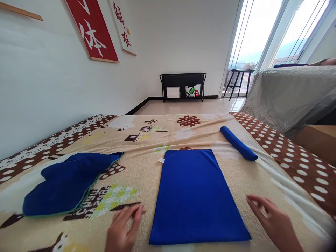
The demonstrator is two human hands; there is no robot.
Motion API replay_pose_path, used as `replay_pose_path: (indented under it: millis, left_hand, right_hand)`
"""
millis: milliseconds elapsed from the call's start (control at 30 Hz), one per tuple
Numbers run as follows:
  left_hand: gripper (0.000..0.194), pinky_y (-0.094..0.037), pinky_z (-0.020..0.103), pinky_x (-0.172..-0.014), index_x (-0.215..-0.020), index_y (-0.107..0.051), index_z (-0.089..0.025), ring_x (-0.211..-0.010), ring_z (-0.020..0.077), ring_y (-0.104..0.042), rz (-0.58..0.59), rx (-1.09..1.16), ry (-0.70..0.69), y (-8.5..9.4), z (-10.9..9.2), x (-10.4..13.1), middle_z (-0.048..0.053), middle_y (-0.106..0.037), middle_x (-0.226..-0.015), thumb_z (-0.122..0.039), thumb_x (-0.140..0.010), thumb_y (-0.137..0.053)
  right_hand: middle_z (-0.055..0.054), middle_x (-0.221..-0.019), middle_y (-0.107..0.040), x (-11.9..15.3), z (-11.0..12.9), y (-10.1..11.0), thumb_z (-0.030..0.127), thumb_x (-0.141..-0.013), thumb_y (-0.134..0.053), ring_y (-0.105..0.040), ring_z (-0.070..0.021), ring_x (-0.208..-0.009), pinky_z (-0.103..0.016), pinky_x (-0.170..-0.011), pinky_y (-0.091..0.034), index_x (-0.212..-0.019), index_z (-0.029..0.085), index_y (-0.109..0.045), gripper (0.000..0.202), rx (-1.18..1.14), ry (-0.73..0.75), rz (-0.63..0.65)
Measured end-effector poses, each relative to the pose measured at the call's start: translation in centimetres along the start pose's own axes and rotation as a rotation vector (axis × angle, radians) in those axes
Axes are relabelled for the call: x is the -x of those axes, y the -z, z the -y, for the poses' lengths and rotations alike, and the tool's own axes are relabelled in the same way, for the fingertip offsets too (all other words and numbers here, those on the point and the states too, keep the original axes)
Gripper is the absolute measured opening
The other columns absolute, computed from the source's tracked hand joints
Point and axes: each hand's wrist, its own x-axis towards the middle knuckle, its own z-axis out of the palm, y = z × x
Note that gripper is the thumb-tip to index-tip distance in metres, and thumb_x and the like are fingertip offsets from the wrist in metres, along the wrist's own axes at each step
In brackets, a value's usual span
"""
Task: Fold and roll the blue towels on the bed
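A blue cloth [196, 196], folded into a flat rectangle, lies in front of me with a small white tag at its far left corner. My left hand [124, 227] is just left of the cloth, fingers loosely bent and empty. On the other side my right hand [273, 220] hovers off the right edge, thumb and fingers loosely curved around a gap, holding nothing. Neither hand touches the cloth. Farther to the right rests a rolled blue cloth [238, 143]. A crumpled darker blue cloth [68, 182] with green edging lies at the left.
Everything lies on a patterned beige blanket [141, 164] with brown dotted borders. Beyond it, a black rack [183, 85] stands against the wall. At the right are a plastic-covered surface [294, 87], a cardboard box [319, 140], a black stool [240, 77] and part of another person's arm [324, 62].
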Motion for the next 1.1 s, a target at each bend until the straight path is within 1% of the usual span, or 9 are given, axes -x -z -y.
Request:
replay_pose_path:
  millis: [67, 167, 267, 333, 500, 667, 933, 1000, 1100]
  left_hand:
    - [0.025, -0.052, 0.040, -0.090, -0.105, -0.070, -0.028, -0.099, 0.0246, -0.068, 0.183, -0.048, -0.200, -2.6, -2.0, -5.8, 0.005, -0.074, -0.105, -0.038, -0.094, -0.050]
    - [0.022, -0.048, 0.043, -0.098, -0.105, -0.068, -0.021, -0.104, 0.0242, -0.064, 0.166, -0.072, -0.225, -8.1, -3.3, -15.1, 0.009, -0.071, -0.107, -0.032, -0.095, -0.052]
    - [0.030, -0.053, 0.045, -0.091, -0.116, -0.061, -0.016, -0.103, 0.0214, -0.063, 0.153, -0.081, -0.199, -12.3, -1.7, -21.7, 0.008, -0.064, -0.116, -0.037, -0.094, -0.059]
    - [0.034, -0.055, 0.042, -0.086, -0.119, -0.059, -0.016, -0.100, 0.0202, -0.064, 0.177, -0.073, -0.193, -13.9, 0.5, -23.8, 0.008, -0.063, -0.118, -0.038, -0.093, -0.061]
    - [0.032, -0.056, 0.041, -0.084, -0.117, -0.060, -0.016, -0.097, 0.0193, -0.064, 0.233, -0.049, -0.168, -15.6, 4.6, -24.5, 0.007, -0.064, -0.115, -0.038, -0.094, -0.060]
    - [0.031, -0.057, 0.038, -0.080, -0.116, -0.060, -0.016, -0.092, 0.0177, -0.065, 0.248, -0.055, -0.126, -16.1, 5.2, -25.2, 0.007, -0.065, -0.111, -0.038, -0.094, -0.060]
    - [0.031, -0.056, 0.039, -0.081, -0.116, -0.060, -0.016, -0.094, 0.0181, -0.065, 0.184, -0.152, -0.121, -16.0, 4.3, -25.6, 0.007, -0.065, -0.113, -0.037, -0.094, -0.060]
    - [0.031, -0.055, 0.043, -0.087, -0.118, -0.060, -0.016, -0.100, 0.0201, -0.064, 0.142, -0.192, -0.146, -15.3, 3.0, -25.1, 0.008, -0.064, -0.116, -0.037, -0.094, -0.059]
    - [0.031, -0.046, 0.049, -0.101, -0.126, -0.057, -0.018, -0.118, 0.0258, -0.058, 0.112, -0.240, -0.241, -15.1, -0.4, -23.3, 0.011, -0.061, -0.127, -0.030, -0.098, -0.050]
  right_hand:
    - [-0.005, -0.105, -0.072, -6.3, 3.1, -2.2, 0.051, -0.093, -0.047, -0.067, -0.0234, -0.099, -0.038, -0.089, -0.055, -0.104, 0.031, -0.070, 0.032, -0.033, 0.224, 0.110]
    - [-0.006, -0.116, -0.067, -15.2, 6.2, -7.3, 0.042, -0.096, -0.050, -0.061, -0.0212, -0.112, -0.040, -0.102, -0.047, -0.110, 0.026, -0.067, 0.026, -0.030, 0.305, 0.145]
    - [-0.008, -0.120, -0.062, -21.1, 5.8, -11.3, 0.040, -0.095, -0.057, -0.061, -0.0208, -0.107, -0.045, -0.095, -0.050, -0.117, 0.018, -0.061, 0.032, 0.010, 0.273, 0.122]
    - [-0.008, -0.119, -0.061, -23.0, 4.0, -12.6, 0.040, -0.094, -0.059, -0.061, -0.0197, -0.103, -0.043, -0.090, -0.052, -0.118, 0.017, -0.060, 0.034, 0.023, 0.264, 0.139]
    - [-0.006, -0.111, -0.063, -24.1, -0.2, -14.2, 0.039, -0.095, -0.058, -0.063, -0.0167, -0.094, -0.038, -0.084, -0.055, -0.114, 0.017, -0.061, 0.029, 0.019, 0.253, 0.210]
    - [-0.005, -0.106, -0.064, -24.8, -1.0, -15.1, 0.041, -0.096, -0.057, -0.063, -0.0152, -0.089, -0.036, -0.081, -0.055, -0.110, 0.017, -0.062, 0.028, 0.024, 0.199, 0.207]
    - [-0.005, -0.107, -0.064, -24.7, -0.2, -14.6, 0.040, -0.096, -0.057, -0.063, -0.0152, -0.090, -0.036, -0.081, -0.055, -0.111, 0.017, -0.062, 0.029, 0.077, 0.155, 0.158]
    - [-0.006, -0.110, -0.064, -24.5, 0.8, -13.7, 0.040, -0.096, -0.057, -0.063, -0.0164, -0.094, -0.038, -0.084, -0.054, -0.112, 0.017, -0.062, 0.029, 0.093, 0.174, 0.135]
    - [-0.010, -0.124, -0.061, -23.4, 4.0, -13.2, 0.039, -0.097, -0.053, -0.059, -0.0218, -0.112, -0.048, -0.099, -0.047, -0.120, 0.019, -0.061, 0.031, 0.103, 0.255, 0.101]
